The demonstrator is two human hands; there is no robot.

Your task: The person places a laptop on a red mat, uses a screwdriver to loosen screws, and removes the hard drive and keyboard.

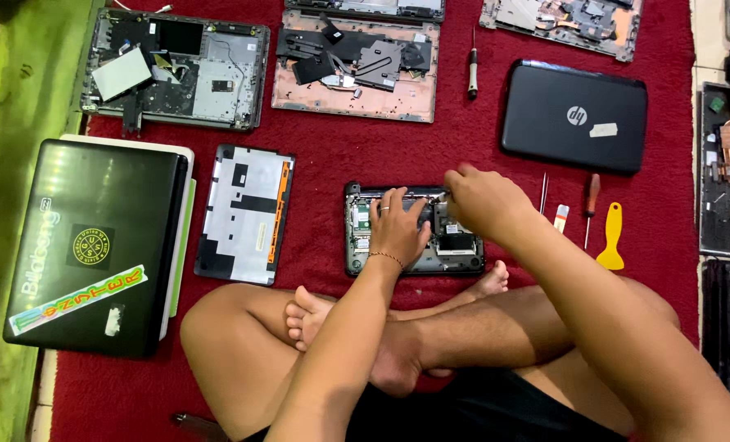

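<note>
Opened laptop (pixel 415 229): lying flat on the red mat (pixel 463 147), just beyond the crossed legs, long axis running left to right.
Inside it: exposed boards and parts.
Left hand (pixel 397 229): fingers spreading, pressing down on the laptop's middle.
Right hand (pixel 483 200): fingertips pinching at the far right edge; what they are gripping, cannot tell.
Right of it: red screwdriver (pixel 592 205), yellow scraper (pixel 612 237).

On the black laptop (pixel 94 245) at the red mat's (pixel 340 155) left edge: a round yellow-black sticker (pixel 89 246) and a long multicoloured strip sticker (pixel 78 299). A small pale label (pixel 603 129) sits on the closed black laptop (pixel 574 115) near the far right corner.
</note>
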